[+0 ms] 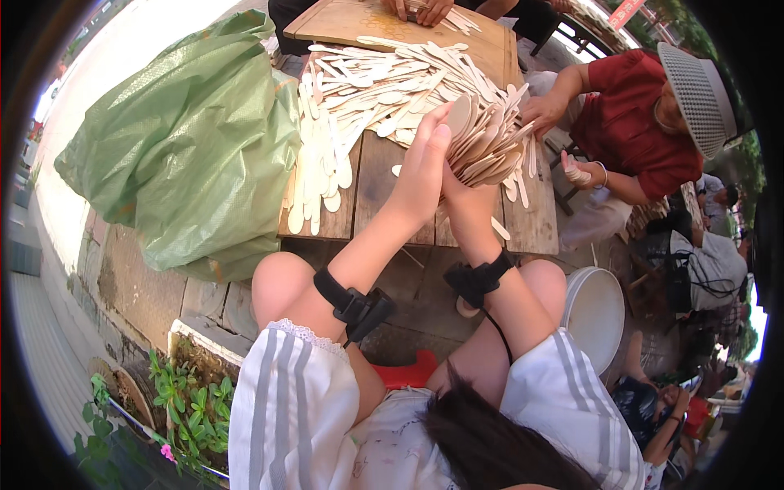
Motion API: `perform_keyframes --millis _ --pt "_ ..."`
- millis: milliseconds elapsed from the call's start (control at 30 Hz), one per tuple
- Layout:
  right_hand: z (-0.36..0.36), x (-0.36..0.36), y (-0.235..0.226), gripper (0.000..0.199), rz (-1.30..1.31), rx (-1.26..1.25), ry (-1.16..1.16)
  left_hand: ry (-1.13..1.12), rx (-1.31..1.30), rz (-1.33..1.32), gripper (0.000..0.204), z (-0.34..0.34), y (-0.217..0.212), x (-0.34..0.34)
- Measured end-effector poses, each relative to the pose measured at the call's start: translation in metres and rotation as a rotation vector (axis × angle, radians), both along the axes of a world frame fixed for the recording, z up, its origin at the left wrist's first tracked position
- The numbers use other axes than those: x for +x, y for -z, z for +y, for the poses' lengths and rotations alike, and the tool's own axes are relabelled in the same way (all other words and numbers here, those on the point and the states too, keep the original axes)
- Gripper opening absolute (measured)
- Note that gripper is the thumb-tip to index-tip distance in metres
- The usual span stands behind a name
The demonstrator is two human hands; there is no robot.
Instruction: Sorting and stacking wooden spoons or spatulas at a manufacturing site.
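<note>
A thick bundle of flat wooden sticks [490, 147], its rounded ends fanned toward the wearer, is held up between the two hands, directly against the fingers. The left hand [429, 155] has its fingers [432, 122] pressed together and closed along the bundle's left side. The right hand [471, 200] is under the bundle, which hides its fingers, so I cannot tell how they are set. Just beyond the fingers, loose sticks [392, 82] are heaped on a plank bench [377, 175], with a tan board [482, 37] farther out. To the fingers' left stands a large green sack [188, 155]; to their right, near the bundle, is a co-worker's hand [543, 112]. Nearer the wearer than the fingers, to the right, is a white tub [596, 318].
</note>
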State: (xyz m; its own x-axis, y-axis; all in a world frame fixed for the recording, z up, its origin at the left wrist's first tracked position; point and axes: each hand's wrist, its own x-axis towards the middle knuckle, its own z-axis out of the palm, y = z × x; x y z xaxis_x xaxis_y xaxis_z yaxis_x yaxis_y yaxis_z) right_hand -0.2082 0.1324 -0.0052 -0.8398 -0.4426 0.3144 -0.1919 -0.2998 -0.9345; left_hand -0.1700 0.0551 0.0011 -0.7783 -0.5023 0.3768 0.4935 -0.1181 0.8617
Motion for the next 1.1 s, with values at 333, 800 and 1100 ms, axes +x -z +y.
perform_keyframes --millis 333,800,1100 --pt "0.004 0.010 0.035 0.045 0.188 0.218 -0.126 0.226 0.140 -0.178 0.063 -0.013 -0.011 0.014" --pt "0.020 0.003 0.047 0.042 0.155 0.342 -0.315 0.178 -0.121 0.043 0.058 -0.014 -0.007 0.012" --pt "0.020 0.000 0.048 0.047 0.092 0.355 -0.350 0.352 -0.251 -0.090 0.041 -0.020 -0.023 0.019"
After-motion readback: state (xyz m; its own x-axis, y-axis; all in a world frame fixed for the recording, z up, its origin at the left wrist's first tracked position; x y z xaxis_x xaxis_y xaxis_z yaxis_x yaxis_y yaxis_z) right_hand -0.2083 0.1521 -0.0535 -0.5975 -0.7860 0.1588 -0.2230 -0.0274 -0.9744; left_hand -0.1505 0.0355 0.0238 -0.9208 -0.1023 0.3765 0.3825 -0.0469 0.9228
